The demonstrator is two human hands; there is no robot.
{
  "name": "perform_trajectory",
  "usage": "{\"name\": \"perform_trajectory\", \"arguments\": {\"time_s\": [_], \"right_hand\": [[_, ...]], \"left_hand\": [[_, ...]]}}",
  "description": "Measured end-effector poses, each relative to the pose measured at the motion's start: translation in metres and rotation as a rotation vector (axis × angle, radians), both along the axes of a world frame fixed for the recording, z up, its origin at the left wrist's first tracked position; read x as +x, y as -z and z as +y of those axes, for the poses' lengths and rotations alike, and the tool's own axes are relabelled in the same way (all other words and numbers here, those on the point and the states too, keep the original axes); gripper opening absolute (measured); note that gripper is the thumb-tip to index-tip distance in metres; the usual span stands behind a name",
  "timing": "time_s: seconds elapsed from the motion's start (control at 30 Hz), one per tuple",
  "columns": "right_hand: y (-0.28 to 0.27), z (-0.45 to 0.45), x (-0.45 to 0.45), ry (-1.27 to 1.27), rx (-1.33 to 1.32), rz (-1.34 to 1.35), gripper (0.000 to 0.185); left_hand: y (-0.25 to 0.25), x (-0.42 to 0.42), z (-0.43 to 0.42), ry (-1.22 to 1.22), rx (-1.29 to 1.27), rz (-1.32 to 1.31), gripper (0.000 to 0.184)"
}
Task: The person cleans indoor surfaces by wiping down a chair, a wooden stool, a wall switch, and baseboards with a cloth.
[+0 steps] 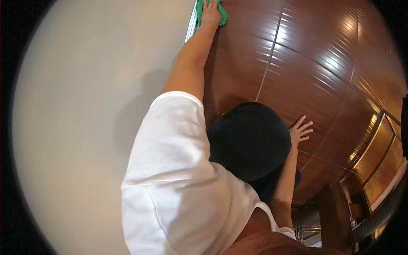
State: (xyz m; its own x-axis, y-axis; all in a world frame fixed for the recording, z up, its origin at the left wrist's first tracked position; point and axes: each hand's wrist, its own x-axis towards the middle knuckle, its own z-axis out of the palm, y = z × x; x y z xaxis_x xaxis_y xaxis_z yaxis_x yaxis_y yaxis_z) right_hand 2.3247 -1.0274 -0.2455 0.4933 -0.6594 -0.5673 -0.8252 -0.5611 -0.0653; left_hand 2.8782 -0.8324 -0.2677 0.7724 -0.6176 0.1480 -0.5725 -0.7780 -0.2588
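At the top of the head view, my left hand [211, 15] is on a crumpled green cloth [223, 17], its arm stretched far forward. The fingers press the cloth down beside a white baseboard strip [191, 29], where the wall meets the floor; the fingertips are partly cut off by the frame's edge. My right hand [301, 130] lies flat on the glossy brown tiled floor [242, 63], fingers spread, holding nothing. Between the two arms is my bent knee in black trousers [250, 140].
A plain pale wall [76, 127] runs along my left side, close to my shoulder. To the right stands wooden furniture with glossy framed panels [378, 165], and a dark wooden leg [333, 212]. Thin metal bars show at the lower right. Light reflects off the tiles.
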Motion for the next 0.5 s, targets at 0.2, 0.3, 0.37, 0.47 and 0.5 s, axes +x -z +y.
{"name": "perform_trajectory", "arguments": {"time_s": [0.2,0.3,0.37,0.47,0.5], "right_hand": [[0.008,-0.010,0.004,-0.029,0.009,0.208,0.107],[0.001,-0.010,0.018,0.021,0.048,0.246,0.096],[0.001,-0.010,0.012,0.025,0.013,0.171,0.093],[0.024,-0.011,-0.009,-0.227,-0.190,0.284,0.089],[0.006,-0.010,0.007,-0.119,-0.096,0.307,0.086]], "left_hand": [[0.008,0.049,-0.035,-0.014,0.174,-0.093,0.058],[-0.035,0.030,-0.039,0.013,0.462,-0.047,0.041],[-0.042,0.020,-0.034,0.065,0.618,-0.112,0.037],[-0.048,0.016,-0.035,0.061,0.619,-0.071,0.036],[-0.049,0.018,-0.036,0.063,0.648,-0.018,0.035]]}}
